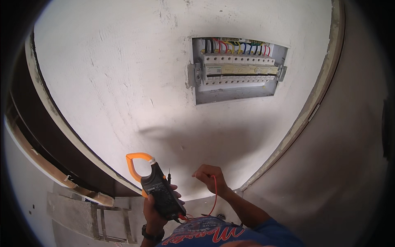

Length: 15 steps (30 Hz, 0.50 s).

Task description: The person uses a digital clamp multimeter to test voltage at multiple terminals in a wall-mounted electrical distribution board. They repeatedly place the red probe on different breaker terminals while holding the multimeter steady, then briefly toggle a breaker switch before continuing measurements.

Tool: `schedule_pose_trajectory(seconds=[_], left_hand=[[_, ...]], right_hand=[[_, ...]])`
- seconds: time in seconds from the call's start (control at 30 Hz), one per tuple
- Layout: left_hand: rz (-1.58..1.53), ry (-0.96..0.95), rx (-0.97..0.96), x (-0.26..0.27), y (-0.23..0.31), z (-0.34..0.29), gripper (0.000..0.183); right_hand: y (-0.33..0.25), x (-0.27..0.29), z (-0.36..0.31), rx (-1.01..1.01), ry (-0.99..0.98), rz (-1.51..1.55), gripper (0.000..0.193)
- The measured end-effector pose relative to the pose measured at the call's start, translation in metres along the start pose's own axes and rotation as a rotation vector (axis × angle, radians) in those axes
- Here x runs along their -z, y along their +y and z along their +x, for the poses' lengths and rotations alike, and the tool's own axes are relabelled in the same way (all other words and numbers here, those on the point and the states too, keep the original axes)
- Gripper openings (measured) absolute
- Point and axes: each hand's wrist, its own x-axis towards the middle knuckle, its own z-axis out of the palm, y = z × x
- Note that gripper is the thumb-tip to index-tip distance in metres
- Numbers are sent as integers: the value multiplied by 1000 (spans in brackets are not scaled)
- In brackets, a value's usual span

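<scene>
My left hand (153, 210) is closed around a clamp meter (161, 194) with a dark body and an orange jaw (140, 158). Beside the meter, a black test probe (169, 178) points upward, apparently kept in the same grip. My right hand (209, 176) is closed on a red test lead (216, 193), which loops down toward the meter's lower end. Whatever probe is inside those fingers is mostly hidden. Both hands are below an open breaker panel (234, 96) recessed in the wall, touching neither it nor each other. Inside it sits a row of white circuit breakers (240, 70).
Colored wires (236, 47) enter the breakers from above. Metal brackets (198, 74) flank the row. The white plastered wall (111, 74) bears my shadow. A dark doorway opening (61, 136) lies at left, with a wooden frame (164, 245) edge hidden near my body.
</scene>
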Motion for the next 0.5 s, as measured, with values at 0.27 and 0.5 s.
schedule_pose_trajectory(seconds=[0.27,0.5], left_hand=[[-24,-190,301,34,-18,4,78],[48,-174,482,56,-30,-1,82]], right_hand=[[21,-83,-96,-642,-26,397,28],[28,-84,-117,-966,258,1046,25]])
